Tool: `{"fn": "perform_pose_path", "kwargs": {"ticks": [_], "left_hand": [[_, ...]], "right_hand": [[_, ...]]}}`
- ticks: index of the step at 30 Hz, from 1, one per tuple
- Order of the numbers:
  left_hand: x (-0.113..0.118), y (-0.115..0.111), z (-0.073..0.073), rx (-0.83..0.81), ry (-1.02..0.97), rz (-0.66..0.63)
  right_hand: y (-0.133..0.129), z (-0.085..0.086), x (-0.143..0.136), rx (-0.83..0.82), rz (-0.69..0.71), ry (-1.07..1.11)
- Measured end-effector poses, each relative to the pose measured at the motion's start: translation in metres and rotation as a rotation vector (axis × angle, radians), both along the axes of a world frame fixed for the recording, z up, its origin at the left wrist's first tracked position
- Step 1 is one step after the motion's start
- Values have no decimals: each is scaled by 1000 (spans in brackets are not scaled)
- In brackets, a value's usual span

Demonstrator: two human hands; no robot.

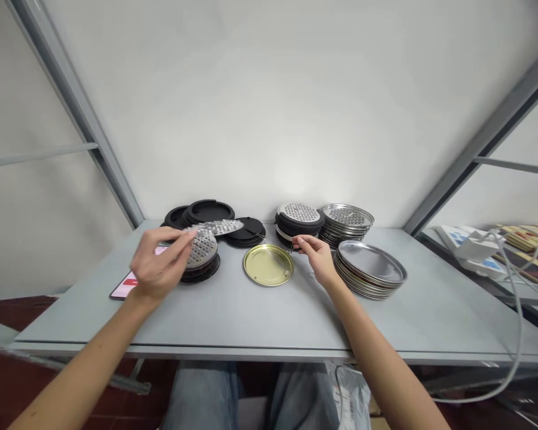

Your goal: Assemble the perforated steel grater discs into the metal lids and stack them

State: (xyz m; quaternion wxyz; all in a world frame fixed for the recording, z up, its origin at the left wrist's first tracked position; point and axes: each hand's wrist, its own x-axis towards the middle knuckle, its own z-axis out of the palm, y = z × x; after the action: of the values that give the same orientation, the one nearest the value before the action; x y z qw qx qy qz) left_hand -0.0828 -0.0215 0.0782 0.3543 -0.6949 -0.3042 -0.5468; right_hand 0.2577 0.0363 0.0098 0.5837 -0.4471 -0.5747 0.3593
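My left hand (161, 260) pinches the edge of a perforated metal grater disc (220, 227), held tilted above a stack topped by another grater disc (201, 251). My right hand (316, 257) has its fingertips closed on a small wire piece (292, 247) at the right rim of a gold round lid (268, 264), which lies flat on the table. Right of my right hand stands a stack of round metal lids (372, 263). Another thin wire piece (312, 276) lies by my right wrist.
Behind are black round discs (210, 211), a black-rimmed grater stack (299, 214) and a metal grater stack (348, 216). A phone (124, 286) lies at the left of the table (251, 325). White cables (517, 298) hang at the right.
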Motion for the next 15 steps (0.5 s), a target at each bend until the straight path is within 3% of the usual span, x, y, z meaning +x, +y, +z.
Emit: {"fn": "perform_pose_path", "kwargs": {"ticks": [3, 6, 15], "left_hand": [[-38, -4, -10, 22, 87, 93], [-60, -4, -23, -18, 157, 104], [-61, 11, -44, -58, 283, 159]], "right_hand": [[3, -5, -1, 5, 0, -34], [4, -9, -2, 21, 15, -78], [2, -8, -4, 4, 65, -166]]}}
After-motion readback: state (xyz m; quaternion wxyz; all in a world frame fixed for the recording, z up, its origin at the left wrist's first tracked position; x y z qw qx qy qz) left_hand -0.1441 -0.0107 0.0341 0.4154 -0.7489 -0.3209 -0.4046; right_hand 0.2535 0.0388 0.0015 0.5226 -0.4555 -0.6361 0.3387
